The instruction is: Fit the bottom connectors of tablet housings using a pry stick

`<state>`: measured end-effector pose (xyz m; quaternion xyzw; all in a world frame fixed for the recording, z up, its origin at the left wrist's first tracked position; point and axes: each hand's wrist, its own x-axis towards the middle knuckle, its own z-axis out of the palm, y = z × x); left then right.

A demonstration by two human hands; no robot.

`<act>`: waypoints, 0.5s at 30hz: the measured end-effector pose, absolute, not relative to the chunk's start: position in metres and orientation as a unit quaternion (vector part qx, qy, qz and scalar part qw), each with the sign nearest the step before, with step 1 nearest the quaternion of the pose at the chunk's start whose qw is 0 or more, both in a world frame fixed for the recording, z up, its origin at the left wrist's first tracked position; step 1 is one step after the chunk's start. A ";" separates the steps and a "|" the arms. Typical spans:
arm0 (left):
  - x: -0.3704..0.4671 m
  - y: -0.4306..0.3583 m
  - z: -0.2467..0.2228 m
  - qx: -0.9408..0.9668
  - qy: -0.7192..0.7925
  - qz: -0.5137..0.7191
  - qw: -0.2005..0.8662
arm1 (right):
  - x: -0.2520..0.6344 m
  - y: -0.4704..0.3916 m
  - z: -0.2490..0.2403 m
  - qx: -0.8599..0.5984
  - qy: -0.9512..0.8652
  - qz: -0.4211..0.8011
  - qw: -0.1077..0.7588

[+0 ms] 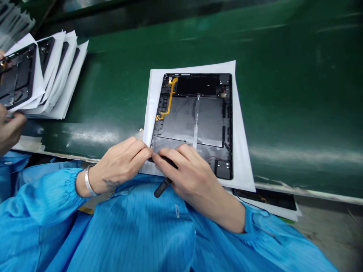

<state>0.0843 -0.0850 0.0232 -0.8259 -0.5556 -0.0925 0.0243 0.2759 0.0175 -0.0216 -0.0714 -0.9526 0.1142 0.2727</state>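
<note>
An opened tablet housing [211,121] lies on a white sheet [242,151], its dark inner parts, an orange flex cable [171,99] and a pale strip [196,122] facing up. My left hand [124,160] is closed in a pinch at the housing's near left corner; what its fingertips hold is hidden. Right beside it, my right hand [188,170] closes round a slim black stick-shaped tool [163,187], whose rounded end sticks out toward me. The tips of its thumb and index finger meet my left fingertips at that corner. The tool's working end cannot be made out.
A green work surface [297,113] runs across, with a worn near edge. At the left, another person's hand [13,128] is at a similar housing [17,81], by a leaning stack of housings between white sheets [70,75]. Below the edge at right lies another dark panel [268,198].
</note>
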 end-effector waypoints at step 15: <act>0.075 -0.104 -0.001 -0.825 -0.533 -0.181 0.057 | 0.274 0.016 -0.025 -0.050 -0.958 0.069 0.273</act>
